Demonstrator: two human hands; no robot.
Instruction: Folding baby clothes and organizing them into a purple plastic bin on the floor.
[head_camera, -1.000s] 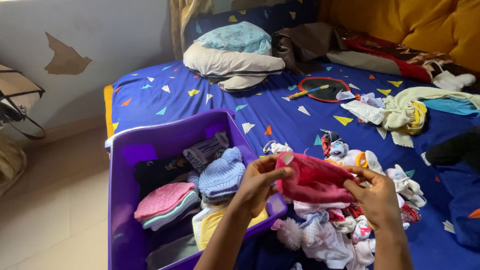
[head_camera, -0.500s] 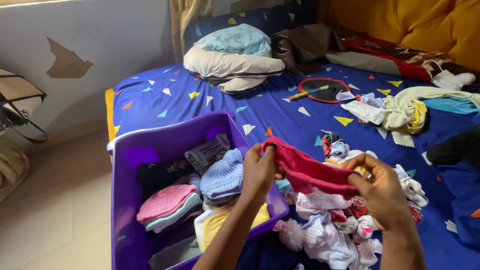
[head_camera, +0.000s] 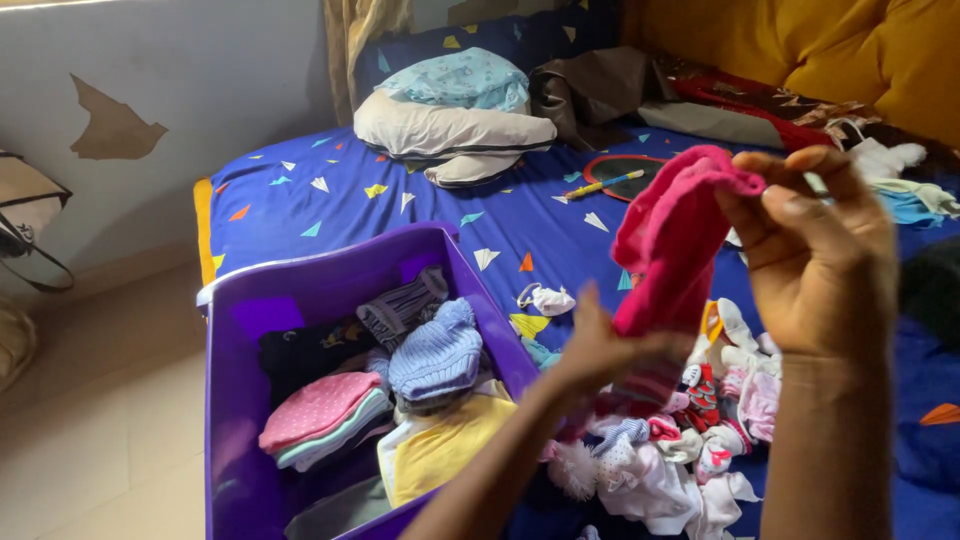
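My right hand (head_camera: 815, 245) is raised and pinches the top of a pink knitted garment (head_camera: 668, 245), which hangs down over the bed. My left hand (head_camera: 600, 350) grips the garment's lower end, just right of a purple plastic bin (head_camera: 240, 320). The bin holds folded baby clothes, among them a blue knitted hat (head_camera: 438, 350), a pink dotted piece (head_camera: 315, 405) and a yellow piece (head_camera: 445, 450). A heap of small baby clothes and socks (head_camera: 680, 450) lies on the blue bed sheet (head_camera: 330, 200) below my hands.
Pillows (head_camera: 450, 125) lie at the head of the bed. A round dark mirror (head_camera: 630, 172) with a pencil on it, a pale green cloth (head_camera: 920, 195) and a yellow cushion (head_camera: 900, 60) sit farther back. A bag (head_camera: 25, 215) hangs by the peeling wall at left.
My right hand has lifted its end of the pink garment high, so the garment now hangs upright instead of stretched level. My left hand dropped lower and moved right.
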